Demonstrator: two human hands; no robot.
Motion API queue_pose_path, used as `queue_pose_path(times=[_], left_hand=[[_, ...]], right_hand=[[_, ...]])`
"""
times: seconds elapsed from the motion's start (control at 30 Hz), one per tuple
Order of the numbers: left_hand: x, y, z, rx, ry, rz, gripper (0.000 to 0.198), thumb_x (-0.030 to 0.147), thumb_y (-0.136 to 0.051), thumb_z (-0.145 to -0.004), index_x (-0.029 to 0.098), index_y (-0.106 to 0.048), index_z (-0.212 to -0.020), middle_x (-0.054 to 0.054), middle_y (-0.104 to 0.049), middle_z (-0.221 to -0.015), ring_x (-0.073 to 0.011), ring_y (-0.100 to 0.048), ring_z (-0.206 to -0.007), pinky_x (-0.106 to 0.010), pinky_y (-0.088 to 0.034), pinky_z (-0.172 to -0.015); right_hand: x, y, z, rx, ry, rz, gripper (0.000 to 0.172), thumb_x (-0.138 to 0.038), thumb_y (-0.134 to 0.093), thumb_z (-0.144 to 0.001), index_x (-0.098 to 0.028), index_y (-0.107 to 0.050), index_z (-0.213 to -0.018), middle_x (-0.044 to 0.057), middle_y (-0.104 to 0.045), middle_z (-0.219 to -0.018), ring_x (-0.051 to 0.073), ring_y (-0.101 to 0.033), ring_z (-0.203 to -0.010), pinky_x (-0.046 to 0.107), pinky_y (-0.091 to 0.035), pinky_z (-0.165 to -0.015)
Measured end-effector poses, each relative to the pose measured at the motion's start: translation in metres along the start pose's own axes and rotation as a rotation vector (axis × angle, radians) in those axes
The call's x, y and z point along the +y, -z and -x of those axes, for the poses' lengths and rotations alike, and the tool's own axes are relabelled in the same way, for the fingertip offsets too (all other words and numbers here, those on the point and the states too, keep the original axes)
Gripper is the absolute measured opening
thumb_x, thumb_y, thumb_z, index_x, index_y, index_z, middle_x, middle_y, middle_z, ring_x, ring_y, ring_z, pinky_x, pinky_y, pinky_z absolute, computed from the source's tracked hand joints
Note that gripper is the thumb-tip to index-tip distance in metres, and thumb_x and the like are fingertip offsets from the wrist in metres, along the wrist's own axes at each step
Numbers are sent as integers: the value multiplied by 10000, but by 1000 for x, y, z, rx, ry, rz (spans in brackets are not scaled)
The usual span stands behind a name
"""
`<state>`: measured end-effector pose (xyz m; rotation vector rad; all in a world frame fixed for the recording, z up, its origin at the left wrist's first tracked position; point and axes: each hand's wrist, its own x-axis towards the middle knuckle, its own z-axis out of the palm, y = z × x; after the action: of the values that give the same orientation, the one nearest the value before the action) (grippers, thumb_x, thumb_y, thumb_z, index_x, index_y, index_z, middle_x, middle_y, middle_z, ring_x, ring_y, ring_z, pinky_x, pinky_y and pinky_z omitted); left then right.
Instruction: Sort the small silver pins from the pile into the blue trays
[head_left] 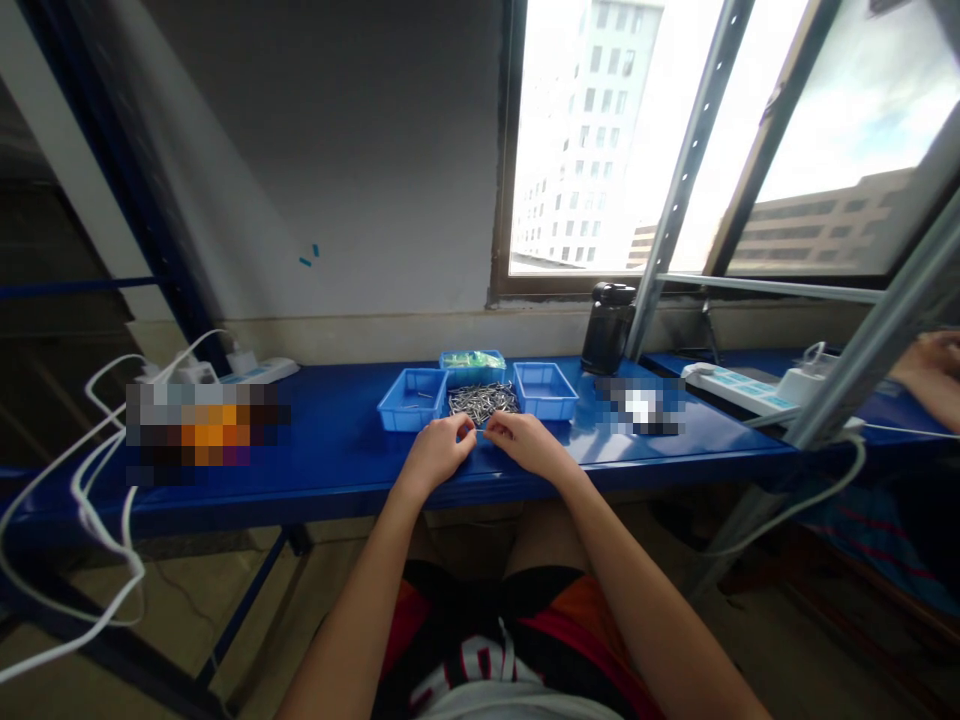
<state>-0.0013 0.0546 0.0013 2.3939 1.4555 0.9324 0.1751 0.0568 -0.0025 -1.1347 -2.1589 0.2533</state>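
Observation:
My left hand and my right hand rest at the front of a heap of small silvery metal pieces, which look like screws or nails. Fingers and thumb are pinched together on both hands, with the fingertips a short way apart. Anything between them is too small to make out. To the left of the heap is a blue bin with a few pieces in it. Another blue bin sits on the right. Behind the heap, a third blue bin holds greenish clear plastic packets.
On the blue table, a black bottle stands by the window. Blurred objects lie at both sides. A white power strip is to the right, beside a metal post. White cables hang at the left. Another person's arm shows far right.

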Motion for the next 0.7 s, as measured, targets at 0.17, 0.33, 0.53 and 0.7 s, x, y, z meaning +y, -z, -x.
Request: queue_pose_path(times=[0.17,0.33,0.53,0.7], left_hand=[[3,2,2,24,-36,84,223,280,-461,-807,195,-618,-940,-17,-645,-745,-151,-589,-683,-228,-427,-635],[7,5,3,-19,-74,136,282,232,-482,-785,210,-638,-1019,-11,-657,-777,-137,-586,-689,-216,-436,-645],[12,8,5,-109,-90,153,333,235,-470,-798,237,-631,-1089,-10,-671,-847,-148,-599,-752,-222,-446,-687],[13,8,5,-133,-106,137,293,252,-462,-817,230,-635,-1052,-15,-678,-901,-161,-608,-807,-229,-441,-719]], right_hand=[[-1,0,0,-13,18,25,102,-236,-538,-823,-181,-615,-783,8,-613,-690,118,-534,-623,206,-354,-583],[1,0,-1,-12,12,53,120,-216,-522,-829,-167,-587,-741,0,-578,-648,107,-503,-587,203,-320,-552],[3,-1,-2,-49,-5,75,93,-134,-519,-794,-168,-553,-714,-5,-559,-642,115,-502,-614,205,-315,-567],[3,-1,-4,-94,13,64,91,-103,-516,-775,-167,-577,-753,10,-574,-712,123,-509,-671,214,-348,-623]])
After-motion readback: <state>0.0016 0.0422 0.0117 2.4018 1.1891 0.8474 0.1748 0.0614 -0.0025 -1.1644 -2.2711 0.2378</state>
